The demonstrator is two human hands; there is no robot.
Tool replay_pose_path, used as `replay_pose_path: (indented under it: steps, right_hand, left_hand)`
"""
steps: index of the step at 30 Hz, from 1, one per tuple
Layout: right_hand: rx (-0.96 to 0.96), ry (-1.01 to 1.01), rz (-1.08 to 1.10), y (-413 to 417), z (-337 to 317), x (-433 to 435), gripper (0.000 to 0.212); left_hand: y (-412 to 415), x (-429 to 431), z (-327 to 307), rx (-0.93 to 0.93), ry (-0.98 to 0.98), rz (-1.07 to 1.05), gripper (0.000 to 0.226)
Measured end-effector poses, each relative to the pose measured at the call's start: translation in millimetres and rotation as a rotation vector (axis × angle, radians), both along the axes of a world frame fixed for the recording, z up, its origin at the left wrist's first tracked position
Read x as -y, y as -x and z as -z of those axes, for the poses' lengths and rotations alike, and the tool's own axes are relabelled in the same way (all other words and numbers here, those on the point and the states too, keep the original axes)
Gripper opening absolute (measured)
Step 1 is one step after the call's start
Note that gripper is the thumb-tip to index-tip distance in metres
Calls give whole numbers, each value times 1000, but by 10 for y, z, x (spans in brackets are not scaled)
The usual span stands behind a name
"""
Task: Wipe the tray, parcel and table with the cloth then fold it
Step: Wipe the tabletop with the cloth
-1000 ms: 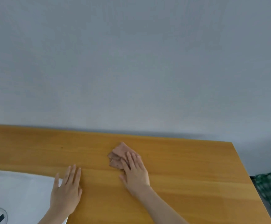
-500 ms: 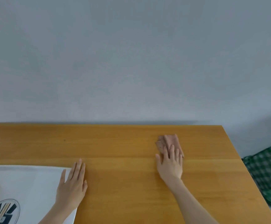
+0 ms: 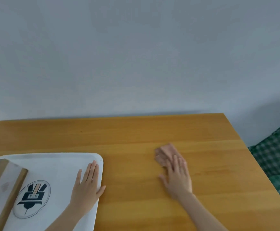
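We judge the worktop [image 3: 135,134] wipe to be in hand: our right hand [image 3: 177,177] presses flat fingers on the bunched cloth [image 3: 164,154] towards the right edge, our left hand [image 3: 87,185] lies flat on the tray [image 3: 52,157] at the near-left, and the fold ahead calls for both hands.

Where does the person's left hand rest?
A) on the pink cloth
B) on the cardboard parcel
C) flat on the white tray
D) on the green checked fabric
C: the left hand lies flat, fingers straight, on the right end of the tray; the right hand presses the cloth on the table.
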State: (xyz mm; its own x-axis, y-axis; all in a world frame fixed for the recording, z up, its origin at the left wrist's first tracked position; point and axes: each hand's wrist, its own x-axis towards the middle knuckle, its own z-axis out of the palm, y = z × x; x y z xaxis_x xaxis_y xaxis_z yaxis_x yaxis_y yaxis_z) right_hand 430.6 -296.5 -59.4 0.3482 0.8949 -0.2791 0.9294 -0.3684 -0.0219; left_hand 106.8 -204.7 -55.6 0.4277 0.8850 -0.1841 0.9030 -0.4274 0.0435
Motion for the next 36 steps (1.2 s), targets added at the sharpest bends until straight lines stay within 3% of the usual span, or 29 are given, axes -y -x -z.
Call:
replay_pose_path:
  steps: [2,5,9,13,16,20,24,26,28,32,36]
  right_hand:
    - [15,16,183,-264,-28,261,97]
    - [53,-34,380,-320,-101,562,82]
    - [-89,-99,556,19,-200,483,76]
    - [-152,-93,362,714,-167,402,81]
    - [-204,-98,180,1456,-135,403,104]
    - [-187,-69,-46,2005,-97,548,74]
    - [-109,-15,-182,1800,-83,874,69]
    - [-59,-4,-128,1579,-114,1107,70]
    - [-50,-17,28,1305,-140,1348,75]
    - [7,-95,322,723,-82,2004,89]
    - [-37,-125,551,724,-184,2206,55]
  left_hand:
    - [73,111,4,-12,31,43,76]
    - [197,314,10,3,24,122,74]
    - [345,525,50,60,-50,181,70]
    - [470,631,15,63,-75,195,65]
    - [549,669,-82,-1,38,182,61]
    - [622,700,-49,-170,89,267,68]
    - [555,826,-182,-180,13,262,70]
    - [525,926,-170,-174,28,315,61]
    - [468,961,-200,-211,142,287,62]
    - [430,1010,-318,-244,171,295,61]
    - [427,952,-448,-313,206,335,59]
